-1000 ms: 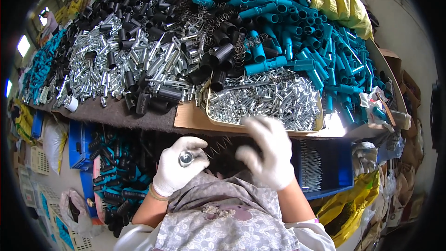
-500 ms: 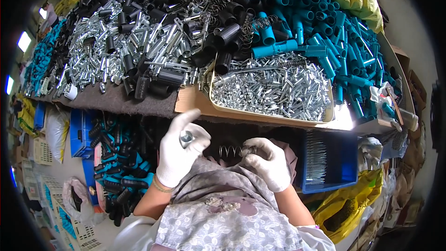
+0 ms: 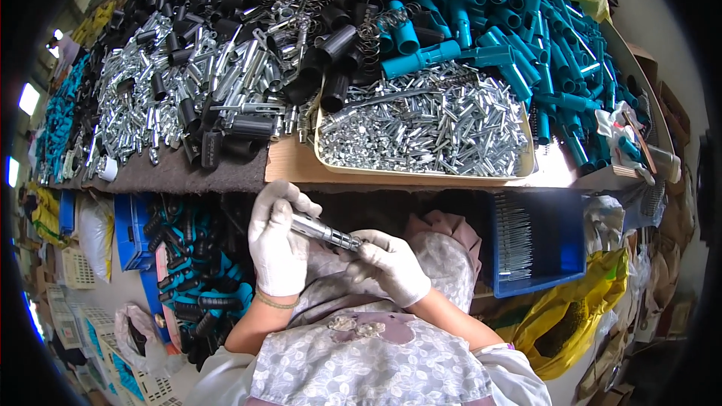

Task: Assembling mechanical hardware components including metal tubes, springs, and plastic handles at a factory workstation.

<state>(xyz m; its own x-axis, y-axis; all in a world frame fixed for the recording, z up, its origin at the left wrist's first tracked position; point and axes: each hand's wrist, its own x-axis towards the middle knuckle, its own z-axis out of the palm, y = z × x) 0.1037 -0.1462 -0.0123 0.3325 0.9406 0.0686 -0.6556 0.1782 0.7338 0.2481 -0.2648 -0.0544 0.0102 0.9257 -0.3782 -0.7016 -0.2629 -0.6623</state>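
Observation:
Both white-gloved hands meet over my lap on one shiny metal tube [image 3: 314,228], which slants down to the right. My left hand [image 3: 280,256] is closed round its thicker left end. At the narrower, ringed right end, the fingers of my right hand [image 3: 395,267] pinch the tip. The coil spring seen earlier does not show now; whether it is inside the tube or behind the fingers I cannot tell. In front of the hands, a cream tray [image 3: 421,174] holds many small metal pins and fittings.
Heaped on the bench are teal plastic tubes [image 3: 425,58], black sleeves [image 3: 252,127] and silvery metal parts [image 3: 135,116]. A blue bin [image 3: 553,252] with rows of metal rods stands at the right. Teal-and-black handles [image 3: 199,286] lie below left; a yellow bag [image 3: 602,293] sits at lower right.
My right hand has moved left and up to the tube, and the spring it held has gone from sight. The tube has turned from end-on to lengthwise. My view has shifted slightly.

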